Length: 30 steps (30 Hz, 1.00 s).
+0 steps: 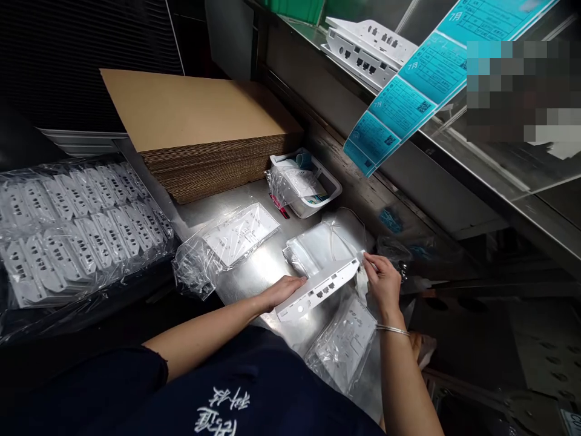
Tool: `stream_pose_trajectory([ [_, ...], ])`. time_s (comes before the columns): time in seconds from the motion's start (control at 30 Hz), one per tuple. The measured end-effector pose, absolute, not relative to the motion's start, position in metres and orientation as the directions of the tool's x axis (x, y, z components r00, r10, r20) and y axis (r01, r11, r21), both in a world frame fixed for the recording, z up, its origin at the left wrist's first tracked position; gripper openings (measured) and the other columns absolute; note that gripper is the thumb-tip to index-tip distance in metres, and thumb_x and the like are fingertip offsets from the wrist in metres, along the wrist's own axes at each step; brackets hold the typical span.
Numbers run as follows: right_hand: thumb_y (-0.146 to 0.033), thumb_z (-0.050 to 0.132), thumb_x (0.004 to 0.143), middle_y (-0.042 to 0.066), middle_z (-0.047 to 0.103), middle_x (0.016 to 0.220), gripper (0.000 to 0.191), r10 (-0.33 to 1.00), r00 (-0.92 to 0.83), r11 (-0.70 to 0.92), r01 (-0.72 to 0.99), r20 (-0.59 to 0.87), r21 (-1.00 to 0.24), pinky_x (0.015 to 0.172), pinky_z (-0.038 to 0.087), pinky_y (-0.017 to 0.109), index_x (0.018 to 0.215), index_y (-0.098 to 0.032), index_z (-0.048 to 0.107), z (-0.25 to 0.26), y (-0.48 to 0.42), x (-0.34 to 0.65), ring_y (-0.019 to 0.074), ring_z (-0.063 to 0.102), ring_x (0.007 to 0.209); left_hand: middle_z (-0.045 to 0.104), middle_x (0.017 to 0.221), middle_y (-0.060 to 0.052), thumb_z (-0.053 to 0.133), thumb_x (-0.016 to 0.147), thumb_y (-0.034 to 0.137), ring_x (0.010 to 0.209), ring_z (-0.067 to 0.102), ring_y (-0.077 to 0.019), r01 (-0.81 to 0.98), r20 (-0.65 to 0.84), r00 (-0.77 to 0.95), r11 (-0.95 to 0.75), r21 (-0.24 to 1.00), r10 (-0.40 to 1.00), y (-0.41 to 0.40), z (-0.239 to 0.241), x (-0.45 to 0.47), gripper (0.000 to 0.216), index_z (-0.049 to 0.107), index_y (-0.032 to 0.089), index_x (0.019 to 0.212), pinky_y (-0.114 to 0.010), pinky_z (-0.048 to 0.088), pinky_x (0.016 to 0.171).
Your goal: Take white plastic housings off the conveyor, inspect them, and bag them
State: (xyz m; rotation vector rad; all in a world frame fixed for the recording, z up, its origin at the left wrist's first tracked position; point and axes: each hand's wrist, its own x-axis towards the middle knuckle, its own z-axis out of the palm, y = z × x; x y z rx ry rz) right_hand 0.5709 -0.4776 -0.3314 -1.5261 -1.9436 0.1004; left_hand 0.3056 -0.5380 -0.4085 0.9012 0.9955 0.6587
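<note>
A white plastic housing (318, 290), with a row of port openings along its edge, is held tilted above the metal table. My left hand (284, 292) grips its left part, thumb on top. At the far right corner of the housing, my right hand (384, 280) has its fingers pinched together. A crumpled white piece (362, 284), perhaps cloth or tissue, hangs just below those fingertips. Behind the housing lies a pile of clear plastic bags (318, 245). Bagged white panels (347, 342) rest on the table close to my body.
Another bagged white panel (242, 233) lies at left. Behind stand stacked cardboard sheets (204, 115) and a white basket (333, 178) of small items. Far left, a lined crate (167, 266) holds rows of white housings. Blue labels (408, 91) hang from a shelf bearing more housings (363, 60).
</note>
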Motion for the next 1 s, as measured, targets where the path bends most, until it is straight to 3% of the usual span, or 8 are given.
stream_pose_trajectory([
  [0.17,-0.037,0.048,0.080,0.016,0.068,0.094,0.037,0.982,0.184,-0.161,0.927,0.036,-0.338,0.073,0.044,0.035,0.102,-0.011,0.065,-0.404,-0.471,0.613,0.0256,0.062,0.082,0.054,0.056,-0.001,0.052,0.078,0.059,0.053,0.045,-0.0147,-0.078,-0.460,0.367,0.520,0.851,0.808,-0.538,-0.402,0.305,0.046,0.060,0.016,0.066,-0.026,0.033,0.054],
  [0.3,-0.031,0.051,0.077,0.013,0.068,0.082,0.027,0.970,0.234,-0.243,0.940,-0.065,-0.239,0.064,0.040,0.033,0.093,-0.014,0.065,-0.433,-0.478,0.619,0.0246,0.060,0.072,0.053,0.054,-0.001,0.049,0.080,0.059,0.051,0.045,-0.0153,-0.072,-0.480,0.339,0.531,0.845,0.809,-0.535,-0.403,0.300,0.047,0.061,0.015,0.067,-0.027,0.033,0.051],
  [0.47,-0.031,0.053,0.078,0.016,0.064,0.093,0.024,0.981,0.189,-0.193,0.962,-0.040,-0.195,0.072,0.040,0.035,0.089,-0.014,0.067,-0.413,-0.479,0.608,0.0267,0.058,0.086,0.063,0.069,-0.005,0.051,0.083,0.053,0.070,0.055,-0.0219,-0.030,-0.356,0.387,0.397,0.917,0.851,-0.541,-0.383,0.285,0.043,0.066,0.015,0.070,-0.029,0.040,0.065],
  [0.57,-0.030,0.047,0.086,0.016,0.063,0.098,0.027,0.992,0.126,-0.117,0.971,0.029,-0.209,0.081,0.040,0.035,0.091,-0.013,0.068,-0.393,-0.481,0.589,0.0253,0.055,0.094,0.065,0.108,-0.008,0.053,0.084,0.046,0.101,0.056,-0.0298,0.003,-0.257,0.523,0.300,0.954,0.813,-0.558,-0.359,0.269,0.039,0.068,0.017,0.106,-0.032,0.041,0.085],
  [0.67,-0.032,0.045,0.090,0.009,0.064,0.090,0.027,0.998,0.014,0.002,0.966,0.060,-0.259,0.084,0.040,0.029,0.089,-0.017,0.067,-0.387,-0.485,0.556,0.0191,0.055,0.091,0.034,0.148,-0.005,0.064,0.077,0.039,0.135,0.025,-0.0357,0.051,-0.161,0.654,0.170,0.984,0.739,-0.578,-0.348,0.253,0.071,0.037,0.027,0.141,-0.042,0.020,0.109],
  [0.77,-0.040,0.051,0.089,0.007,0.063,0.093,0.028,0.987,-0.107,0.138,0.945,0.119,-0.297,0.084,0.041,0.028,0.095,-0.017,0.065,-0.389,-0.487,0.521,0.0191,0.054,0.093,0.016,0.154,-0.002,0.072,0.067,0.038,0.140,0.007,-0.0373,-0.015,-0.155,0.712,0.237,0.971,0.685,-0.593,-0.358,0.240,0.094,0.020,0.034,0.146,-0.050,0.005,0.112],
  [0.9,-0.045,0.052,0.087,0.010,0.061,0.103,0.039,0.975,-0.220,0.219,0.949,0.023,-0.225,0.082,0.041,0.031,0.112,-0.015,0.058,-0.387,-0.485,0.495,0.0221,0.053,0.098,0.032,0.149,-0.003,0.069,0.068,0.042,0.137,0.020,-0.0375,-0.246,-0.212,0.710,0.519,0.819,0.671,-0.603,-0.380,0.229,0.088,0.024,0.040,0.144,-0.053,0.014,0.109],
  [1.0,-0.033,0.043,0.093,0.008,0.062,0.092,0.026,0.955,-0.278,0.253,0.945,-0.101,-0.209,0.076,0.041,0.028,0.095,-0.018,0.064,-0.383,-0.486,0.490,0.0199,0.057,0.089,0.041,0.143,-0.012,0.052,0.074,0.061,0.133,0.029,-0.0391,-0.533,-0.249,0.668,0.684,0.497,0.701,-0.600,-0.377,0.225,0.074,0.041,0.026,0.138,-0.051,0.032,0.100],
])
